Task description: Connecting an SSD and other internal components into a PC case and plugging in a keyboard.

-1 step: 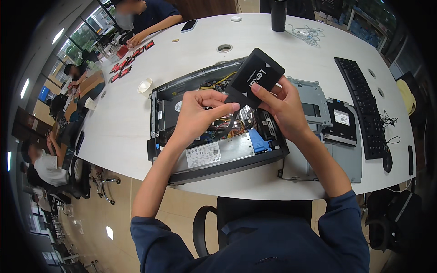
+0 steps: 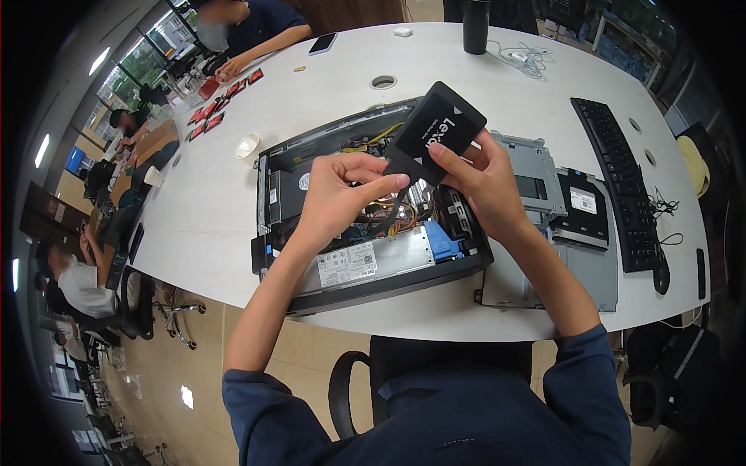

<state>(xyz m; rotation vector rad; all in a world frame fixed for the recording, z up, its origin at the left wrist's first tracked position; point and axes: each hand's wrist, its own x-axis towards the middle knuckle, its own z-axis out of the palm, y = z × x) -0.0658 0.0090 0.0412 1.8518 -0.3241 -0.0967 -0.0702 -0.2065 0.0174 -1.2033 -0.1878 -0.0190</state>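
Above an opened desktop computer (image 2: 365, 268), my right hand (image 2: 488, 182) grips a black solid-state drive (image 2: 451, 116), thumb on its printed face. The drive is tilted, one short edge toward my left hand (image 2: 342, 186). That hand is closed, thumb and fingers pinching the end of a flat black cable (image 2: 398, 203) at the drive's lower left edge. My fingertips hide whether the connector is seated. The cable runs down into the case, among coloured wires. A silver power supply with a white label (image 2: 347, 264) and a blue plastic latch (image 2: 443, 241) lie along its near side.
Right of the case lie a metal bracket and panel (image 2: 528, 167), an optical drive (image 2: 583, 203), a black keyboard (image 2: 618, 179) and a mouse (image 2: 661, 277). A paper cup (image 2: 247, 146) stands left. Beyond are red packets (image 2: 206, 124), a phone (image 2: 322, 44), a black tumbler (image 2: 475, 27) and a seated person.
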